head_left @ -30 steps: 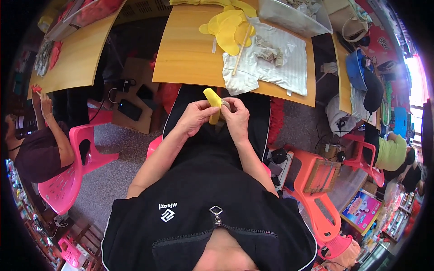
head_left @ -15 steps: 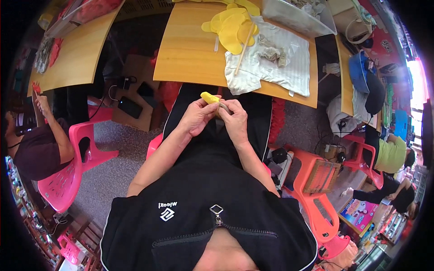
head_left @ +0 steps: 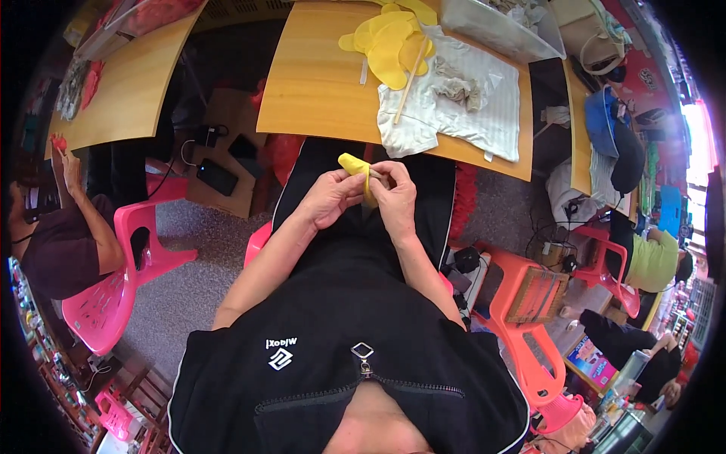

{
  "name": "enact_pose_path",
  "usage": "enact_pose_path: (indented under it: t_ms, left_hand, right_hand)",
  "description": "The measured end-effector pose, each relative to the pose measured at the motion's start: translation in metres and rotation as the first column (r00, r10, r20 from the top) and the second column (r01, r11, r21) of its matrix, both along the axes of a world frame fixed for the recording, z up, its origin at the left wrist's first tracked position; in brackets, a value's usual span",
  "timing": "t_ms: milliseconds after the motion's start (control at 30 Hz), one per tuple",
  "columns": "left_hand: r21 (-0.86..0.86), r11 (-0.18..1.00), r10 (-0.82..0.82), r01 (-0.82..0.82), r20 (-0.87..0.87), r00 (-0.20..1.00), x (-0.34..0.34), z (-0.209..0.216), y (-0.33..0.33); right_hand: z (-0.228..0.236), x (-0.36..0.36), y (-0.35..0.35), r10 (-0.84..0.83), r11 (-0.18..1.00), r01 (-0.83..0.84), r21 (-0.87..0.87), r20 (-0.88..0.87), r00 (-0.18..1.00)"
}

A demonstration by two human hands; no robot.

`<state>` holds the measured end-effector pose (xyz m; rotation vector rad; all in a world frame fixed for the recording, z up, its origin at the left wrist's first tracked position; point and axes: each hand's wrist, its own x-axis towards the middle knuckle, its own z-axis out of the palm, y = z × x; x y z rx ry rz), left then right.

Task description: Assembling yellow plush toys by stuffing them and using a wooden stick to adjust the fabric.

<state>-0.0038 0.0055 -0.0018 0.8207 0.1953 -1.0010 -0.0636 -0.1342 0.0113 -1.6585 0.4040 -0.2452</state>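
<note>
Over my lap, just in front of the table edge, both hands work on a small yellow piece (head_left: 354,162) that looks like soft fabric. My left hand (head_left: 330,200) pinches it, its rounded end sticking out beyond the fingertips. Closed as well, my right hand (head_left: 396,198) grips the other side of the piece; something greyish shows by its fingers, too small to name. A strip of yellow hangs down between the hands. On the table, flat yellow cut pieces (head_left: 387,49) lie overlapping beside a white cloth (head_left: 495,106). A thin wooden stick (head_left: 411,81) rests across the cloth.
A crumpled grey-beige cloth (head_left: 460,89) lies on the white one. Behind it stands a clear plastic bin (head_left: 499,34). The wooden table (head_left: 310,83) edge is just ahead. Pink chairs (head_left: 113,303) and an orange chair (head_left: 522,318) stand at either side; other people sit nearby.
The yellow piece has shifted in my fingers, and more of it now shows hanging down between my hands. My right fingers have moved slightly. At far right, a person has changed position.
</note>
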Motion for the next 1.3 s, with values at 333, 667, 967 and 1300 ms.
enact_pose_path:
  t_ms: [333,667,967,1300]
  left_hand:
    - [0.149,0.96,-0.25,0.239,0.064,0.966,0.005,0.009,0.005]
    - [0.275,0.928,-0.297,0.25,0.142,0.944,0.013,0.003,0.009]
    - [0.364,0.884,-0.385,0.294,0.207,0.9,0.017,0.013,0.01]
    - [0.385,0.832,-0.501,0.4,0.209,0.84,0.022,0.01,0.008]
  right_hand:
    - [-0.004,0.009,0.001,-0.026,0.987,0.011,-0.159,-0.094,0.995]
    - [0.011,-0.009,0.001,0.038,0.997,-0.047,-0.06,-0.139,0.99]
    - [-0.015,-0.002,0.002,0.019,0.996,-0.01,0.089,-0.11,0.994]
    - [-0.008,0.009,0.004,0.031,0.987,-0.021,0.158,-0.06,0.998]
